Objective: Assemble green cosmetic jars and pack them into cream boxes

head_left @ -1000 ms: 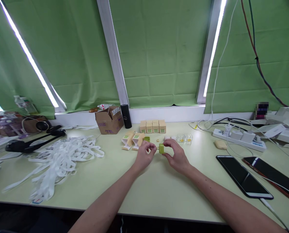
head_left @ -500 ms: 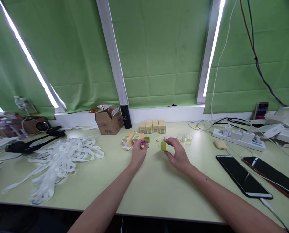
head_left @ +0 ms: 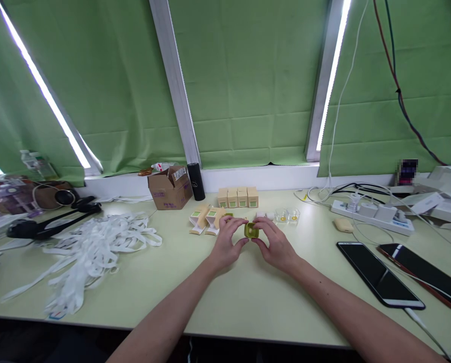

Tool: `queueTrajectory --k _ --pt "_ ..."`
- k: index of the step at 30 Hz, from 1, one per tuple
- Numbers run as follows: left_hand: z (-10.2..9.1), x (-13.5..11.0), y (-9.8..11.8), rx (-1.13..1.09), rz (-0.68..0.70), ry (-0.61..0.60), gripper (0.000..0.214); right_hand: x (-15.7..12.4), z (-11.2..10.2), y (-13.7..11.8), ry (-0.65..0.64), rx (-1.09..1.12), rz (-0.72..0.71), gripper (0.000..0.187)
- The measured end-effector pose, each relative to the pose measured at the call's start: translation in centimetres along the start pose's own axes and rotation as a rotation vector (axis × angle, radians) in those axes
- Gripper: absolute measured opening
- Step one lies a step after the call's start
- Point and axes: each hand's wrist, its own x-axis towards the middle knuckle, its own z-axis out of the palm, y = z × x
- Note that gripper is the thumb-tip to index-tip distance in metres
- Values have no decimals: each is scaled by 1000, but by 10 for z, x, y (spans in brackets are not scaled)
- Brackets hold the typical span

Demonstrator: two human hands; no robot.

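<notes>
A small green box (head_left: 251,230) is held between both hands just above the pale green table (head_left: 225,297), its open side facing me. My left hand (head_left: 228,243) pinches its left side with thumb and fingers. My right hand (head_left: 274,244) grips its right side. Behind them lie two flattened tan cartons (head_left: 206,220), a green lid piece (head_left: 228,216), two clear little cups with yellow contents (head_left: 288,216), and a row of several small tan boxes (head_left: 237,197).
A heap of white straps (head_left: 93,249) covers the left of the table. An open cardboard box (head_left: 170,187) and a black cylinder (head_left: 195,181) stand at the back. Two phones (head_left: 380,275) (head_left: 426,275), a power strip (head_left: 373,214) and cables lie on the right.
My left hand, apart from the box half a second ago, has come back to it. Both hands now hold the green box, turned so its opening faces me.
</notes>
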Motion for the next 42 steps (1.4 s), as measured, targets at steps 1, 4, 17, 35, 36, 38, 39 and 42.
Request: queueTrajectory --k 1,4,17,35,36,38,39,42 --pt "0 0 -1 -2 6 2 42 0 0 0 0 -9 -18 30" --pt "-1 1 -1 -8 16 13 41 -1 0 1 -3 -33 -53 27" --pt "0 1 -1 2 49 57 39 0 -1 -2 -40 -93 -77 33" --pt "-2 2 1 27 69 87 38 0 0 -1 10 -64 -76 29" --pt "-2 2 1 29 70 87 38 0 0 -2 10 -62 -76 29" --pt "-2 2 2 32 73 91 38 0 -1 -2 12 -62 -75 29" --pt "-2 2 2 34 75 94 38 0 -1 -2 12 -63 -74 29" --pt "-1 2 3 39 84 103 37 1 -2 -4 4 -65 -82 30"
